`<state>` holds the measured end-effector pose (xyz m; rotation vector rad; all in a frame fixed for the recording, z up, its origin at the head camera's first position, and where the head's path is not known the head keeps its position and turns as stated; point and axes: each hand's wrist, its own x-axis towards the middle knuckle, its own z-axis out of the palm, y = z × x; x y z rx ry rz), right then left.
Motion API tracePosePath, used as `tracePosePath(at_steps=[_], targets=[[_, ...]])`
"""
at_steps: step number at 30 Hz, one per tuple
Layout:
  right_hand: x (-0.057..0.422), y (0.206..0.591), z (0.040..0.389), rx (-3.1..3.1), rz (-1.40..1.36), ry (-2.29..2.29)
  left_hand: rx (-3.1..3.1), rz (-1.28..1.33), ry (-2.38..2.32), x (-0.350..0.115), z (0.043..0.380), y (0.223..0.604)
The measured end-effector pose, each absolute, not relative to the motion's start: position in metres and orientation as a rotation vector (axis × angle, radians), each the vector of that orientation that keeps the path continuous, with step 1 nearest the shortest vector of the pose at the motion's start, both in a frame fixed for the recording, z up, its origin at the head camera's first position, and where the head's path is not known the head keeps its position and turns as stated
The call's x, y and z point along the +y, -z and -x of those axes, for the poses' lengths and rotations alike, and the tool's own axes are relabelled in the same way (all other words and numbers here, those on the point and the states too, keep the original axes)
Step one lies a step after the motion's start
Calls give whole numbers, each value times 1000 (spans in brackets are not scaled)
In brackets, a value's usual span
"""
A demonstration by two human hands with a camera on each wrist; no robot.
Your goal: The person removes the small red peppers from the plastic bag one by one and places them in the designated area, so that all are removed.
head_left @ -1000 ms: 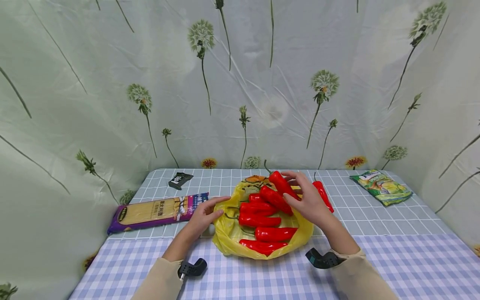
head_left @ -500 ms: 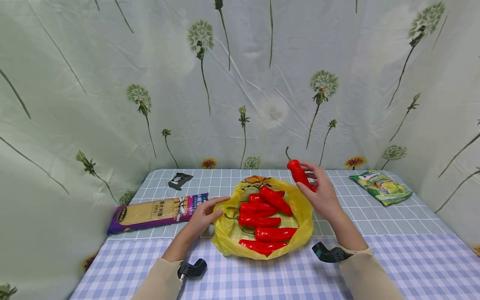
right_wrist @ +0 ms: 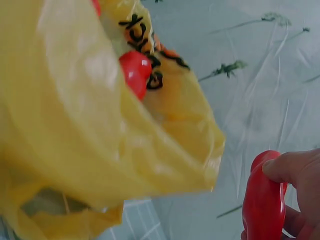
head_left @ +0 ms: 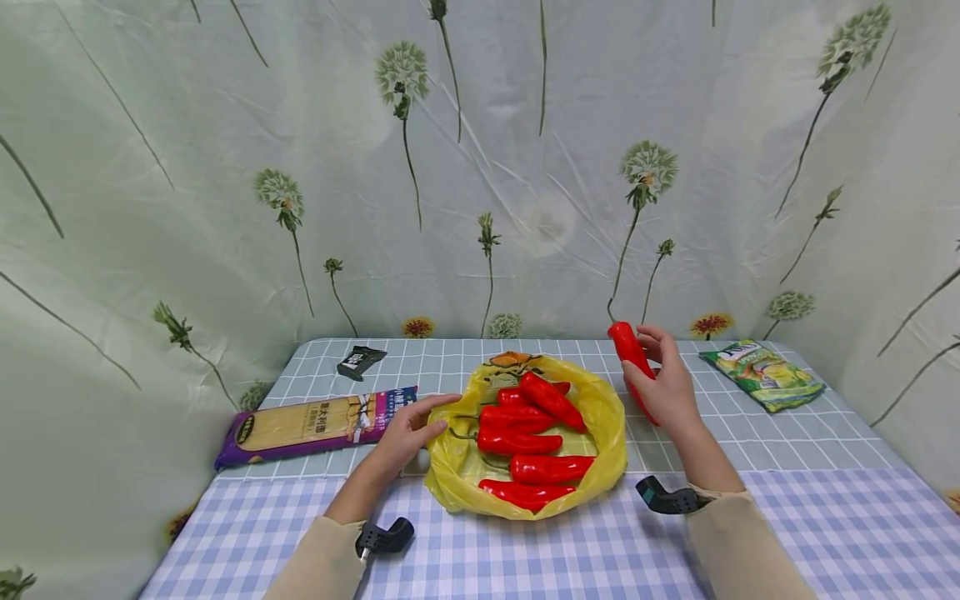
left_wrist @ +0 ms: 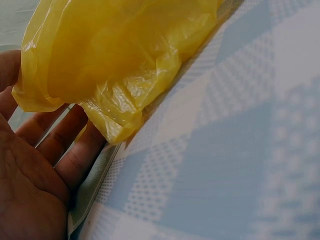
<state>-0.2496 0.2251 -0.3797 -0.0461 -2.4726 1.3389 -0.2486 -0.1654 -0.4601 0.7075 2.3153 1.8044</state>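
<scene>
A yellow plastic bag [head_left: 600, 417] lies spread on the checked table [head_left: 525, 550] with several red peppers [head_left: 517, 440] on it. My right hand [head_left: 663, 387] grips one red pepper [head_left: 626, 343], lifted above the table just right of the bag, stem up. The same held pepper [right_wrist: 262, 200] shows in the right wrist view, beside the bag [right_wrist: 75, 130]. My left hand [head_left: 408, 429] rests flat at the bag's left edge, its fingers [left_wrist: 65, 145] straight and lying under the yellow plastic [left_wrist: 115, 65].
A purple pack of spaghetti [head_left: 315, 423] lies left of the bag. A small black packet [head_left: 360, 360] sits at the back left, a green snack bag [head_left: 765, 373] at the back right. A flower-printed curtain [head_left: 480, 167] closes off the back and sides.
My right hand has picked a pepper off the pile and carried it up and to the right, off the bag. The left hand has stayed at the bag's edge.
</scene>
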Motion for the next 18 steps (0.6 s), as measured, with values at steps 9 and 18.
tracePosePath(at_steps=[9,18], targets=[[247,390,257,-2471,199,-1366,2334,-683,-1792,-165,249,458],[261,402,260,-2540,306,-1342,2327,-700,-1798,-165,248,459]])
